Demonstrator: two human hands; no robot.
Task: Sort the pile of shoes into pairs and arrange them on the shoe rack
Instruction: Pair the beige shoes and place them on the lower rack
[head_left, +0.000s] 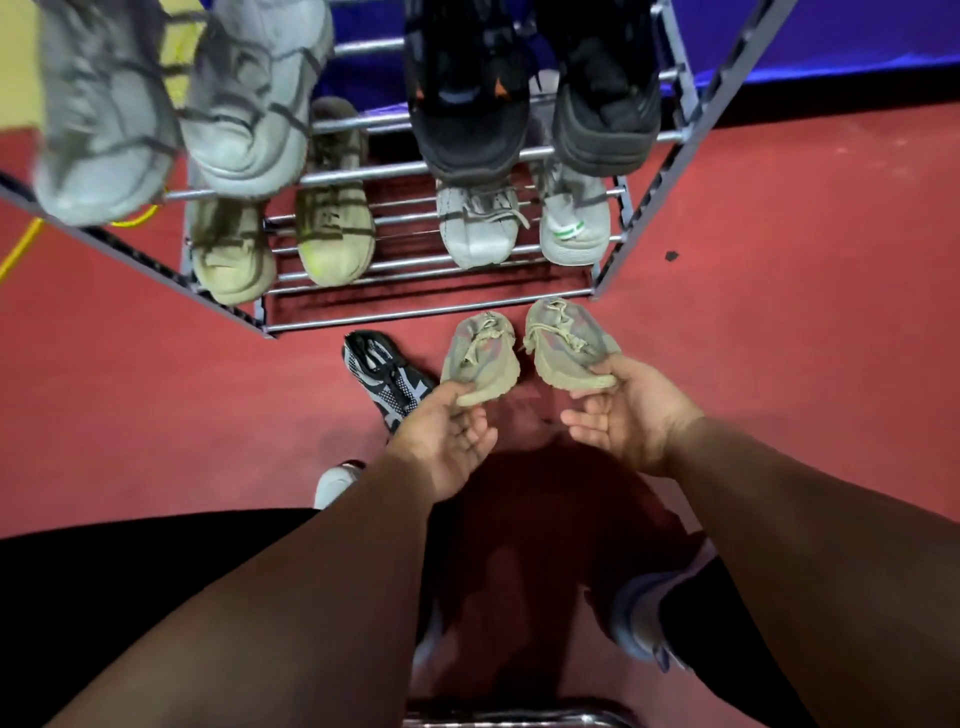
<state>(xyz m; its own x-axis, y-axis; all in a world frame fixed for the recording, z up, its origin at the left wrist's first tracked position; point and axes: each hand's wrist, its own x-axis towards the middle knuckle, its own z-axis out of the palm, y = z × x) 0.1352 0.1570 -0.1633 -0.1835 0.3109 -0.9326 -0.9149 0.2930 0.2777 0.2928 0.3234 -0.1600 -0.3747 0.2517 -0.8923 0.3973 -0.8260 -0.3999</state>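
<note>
Two matching small tan knit sneakers sit side by side on the red floor in front of the shoe rack (415, 169). My left hand (447, 436) holds the heel of the left tan sneaker (480, 358), thumb over its sole edge. My right hand (623, 410) pinches the heel of the right tan sneaker (566, 343). A single black-and-white patterned shoe (387, 379) lies on the floor just left of my left hand. The rack holds a grey pair (244, 104) and a black pair (467, 93) on the upper tier, an olive-yellow pair (332, 234) and a white pair (478, 228) below.
A white shoe toe (335, 483) peeks out beside my left forearm. A yellow cable (21, 244) runs along the floor at the left. Blue fabric (857, 31) hangs behind the rack. A chrome bar (519, 719) shows at the bottom edge.
</note>
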